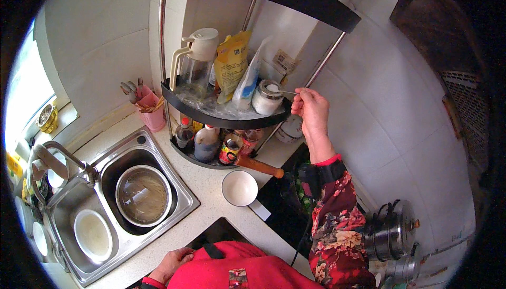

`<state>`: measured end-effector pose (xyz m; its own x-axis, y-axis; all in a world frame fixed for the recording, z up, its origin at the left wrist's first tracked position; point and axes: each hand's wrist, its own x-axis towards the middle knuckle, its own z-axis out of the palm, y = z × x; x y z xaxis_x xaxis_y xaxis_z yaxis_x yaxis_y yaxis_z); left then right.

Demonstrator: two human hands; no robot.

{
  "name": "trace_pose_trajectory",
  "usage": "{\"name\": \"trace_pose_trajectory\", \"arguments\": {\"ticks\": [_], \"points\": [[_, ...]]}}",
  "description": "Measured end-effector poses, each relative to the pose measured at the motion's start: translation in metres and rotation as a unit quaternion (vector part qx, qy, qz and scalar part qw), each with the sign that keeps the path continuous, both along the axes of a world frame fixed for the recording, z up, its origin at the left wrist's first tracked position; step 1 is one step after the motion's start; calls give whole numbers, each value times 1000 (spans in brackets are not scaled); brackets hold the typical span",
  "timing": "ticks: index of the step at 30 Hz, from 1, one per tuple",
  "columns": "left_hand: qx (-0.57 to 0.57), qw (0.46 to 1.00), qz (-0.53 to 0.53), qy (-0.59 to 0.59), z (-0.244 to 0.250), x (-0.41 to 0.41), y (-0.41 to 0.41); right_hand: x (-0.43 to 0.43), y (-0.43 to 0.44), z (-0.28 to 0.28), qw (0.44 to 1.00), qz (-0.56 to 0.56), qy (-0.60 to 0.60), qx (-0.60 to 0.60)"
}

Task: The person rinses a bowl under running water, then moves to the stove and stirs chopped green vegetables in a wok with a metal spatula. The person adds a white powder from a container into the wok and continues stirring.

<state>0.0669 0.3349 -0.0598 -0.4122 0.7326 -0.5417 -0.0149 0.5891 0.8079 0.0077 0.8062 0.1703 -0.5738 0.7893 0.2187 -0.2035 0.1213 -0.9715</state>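
Observation:
My right hand (310, 109) pinches the thin handle of a small metal spoon (287, 92), whose bowl holds white grains at the mouth of a glass jar (267, 101). White granular stuff fills much of the jar, which stands at the right end of the corner rack's middle shelf. Beside the jar are a blue-and-white plastic bag (247, 87), a yellow bag (234, 63) and a pitcher with a cream lid (203, 43). Low in the view, my left hand (172, 263) rests at the counter's edge by the red apron, its fingers partly hidden; nothing shows in it.
Bottles (207, 142) fill the lower shelf. A white pan (239, 188) stands on the counter near a wok (296, 194) with green food and a wooden handle. Left, the double sink (185, 206) holds a metal bowl (144, 196) and a white bowl (93, 235). Pots (389, 229) stand right.

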Motion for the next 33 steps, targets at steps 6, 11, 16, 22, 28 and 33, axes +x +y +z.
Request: {"name": "trace_pose_trajectory", "arguments": {"ticks": [6, 11, 16, 22, 28, 33], "points": [[5, 1000, 2, -4, -2, 1, -2, 7, 1, 5, 1000, 14, 10, -5], [19, 1000, 3, -19, -5, 1, 2, 30, 7, 15, 999, 16, 32, -7], [10, 1000, -21, -5, 6, -6, 14, 77, 18, 16, 999, -9, 49, -15], [-7, 997, -79, 19, -4, -15, 34, 154, 42, -20, 996, -92, -3, -6], [-10, 992, -125, 20, -10, -22, 48, 218, 48, -53, 985, -166, -44, -17], [-3, 990, -140, 23, -21, -24, 52, 253, 52, -81, 981, -185, -37, -52]]}}
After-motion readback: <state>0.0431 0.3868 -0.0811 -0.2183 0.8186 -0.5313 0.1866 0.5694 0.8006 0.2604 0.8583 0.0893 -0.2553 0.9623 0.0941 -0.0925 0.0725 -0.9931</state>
